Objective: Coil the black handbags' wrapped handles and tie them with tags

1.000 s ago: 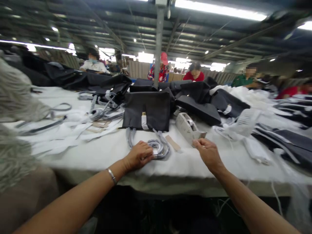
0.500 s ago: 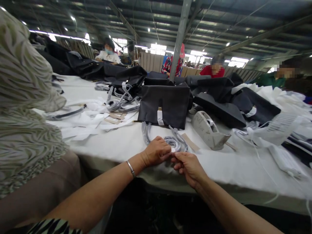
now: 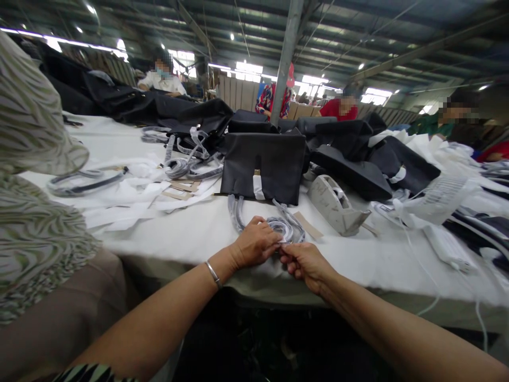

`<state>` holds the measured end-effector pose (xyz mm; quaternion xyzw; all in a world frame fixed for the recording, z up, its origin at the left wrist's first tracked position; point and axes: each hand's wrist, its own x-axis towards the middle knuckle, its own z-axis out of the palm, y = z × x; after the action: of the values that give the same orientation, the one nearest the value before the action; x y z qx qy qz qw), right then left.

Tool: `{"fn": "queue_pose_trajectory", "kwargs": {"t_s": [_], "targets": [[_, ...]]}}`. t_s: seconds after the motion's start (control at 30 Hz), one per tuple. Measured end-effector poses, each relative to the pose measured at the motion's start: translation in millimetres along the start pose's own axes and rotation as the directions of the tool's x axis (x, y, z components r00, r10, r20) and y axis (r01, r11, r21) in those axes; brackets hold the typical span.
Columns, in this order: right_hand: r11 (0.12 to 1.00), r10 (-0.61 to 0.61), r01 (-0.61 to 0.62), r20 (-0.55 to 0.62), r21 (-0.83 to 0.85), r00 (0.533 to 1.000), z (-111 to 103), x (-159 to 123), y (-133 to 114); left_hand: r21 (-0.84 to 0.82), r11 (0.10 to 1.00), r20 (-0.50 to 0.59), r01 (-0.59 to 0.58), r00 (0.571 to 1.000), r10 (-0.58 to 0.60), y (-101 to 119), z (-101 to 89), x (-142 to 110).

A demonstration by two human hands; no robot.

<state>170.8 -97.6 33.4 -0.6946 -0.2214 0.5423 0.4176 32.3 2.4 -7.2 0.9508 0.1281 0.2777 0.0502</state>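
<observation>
A black handbag (image 3: pixel 260 159) stands on the table with a white-wrapped clasp on its front. From its lower edge run straps wrapped in clear plastic, and one is wound into a coiled strap (image 3: pixel 283 228) near the table's front edge. My left hand (image 3: pixel 257 243) is closed on the left side of the coil. Right against it, my right hand (image 3: pixel 305 262) pinches at the coil's near edge; what lies between its fingertips is too small to make out. A grey tape dispenser (image 3: pixel 338 207) sits to the right, apart from both hands.
Brown card (image 3: pixel 309 225) lies beside the coil. More black bags (image 3: pixel 352 170) are piled behind and right. Wrapped straps (image 3: pixel 178 164) and white sheets (image 3: pixel 119 212) spread leftward. A person in a patterned top (image 3: pixel 35 212) is close at left; a pole (image 3: pixel 284 69) rises behind the bag.
My right hand has moved left from the tape dispenser's front to the coil, meeting my left hand. My left hand has stayed on the coil. The view has shifted.
</observation>
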Motion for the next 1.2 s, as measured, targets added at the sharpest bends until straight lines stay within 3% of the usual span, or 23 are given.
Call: {"fn": "queue_pose_trajectory", "kwargs": {"t_s": [0.23, 0.47, 0.7, 0.87, 1.03, 1.1, 1.2], "targets": [[0.996, -0.039, 0.039, 0.000, -0.074, 0.999, 1, 3, 5, -0.014, 1.000, 0.015, 0.001, 1.000, -0.001, 0, -1.1, -1], [0.998, -0.042, 0.042, 0.008, -0.046, 0.999, 4, 1, 5, -0.027, 0.998, 0.022, 0.060, 0.998, -0.059, -1, -4.4, -2], [0.998, -0.048, 0.048, 0.014, 0.034, 0.999, 5, -3, 2, -0.255, 0.946, -0.071, 0.199, 0.972, -0.223, -3, 5.1, 3], [0.987, -0.138, 0.136, 0.018, 0.085, 0.990, 10, -8, -9, -0.607, 0.732, -0.122, 0.309, 0.874, -0.471, -6, -3.0, 7], [0.951, -0.305, 0.302, 0.030, 0.067, 0.952, 11, -7, -34, -0.715, 0.627, -0.132, 0.309, 0.822, -0.554, -12, -25.0, 18], [0.923, -0.384, 0.383, 0.053, 0.015, 0.922, 8, -1, -45, -0.817, 0.493, -0.074, 0.300, 0.793, -0.605, -11, -35.3, 24], [0.851, -0.509, 0.519, 0.114, -0.086, 0.853, 4, 13, -55, -0.941, 0.205, 0.070, 0.268, 0.750, -0.657, -7, -48.8, 29]]}}
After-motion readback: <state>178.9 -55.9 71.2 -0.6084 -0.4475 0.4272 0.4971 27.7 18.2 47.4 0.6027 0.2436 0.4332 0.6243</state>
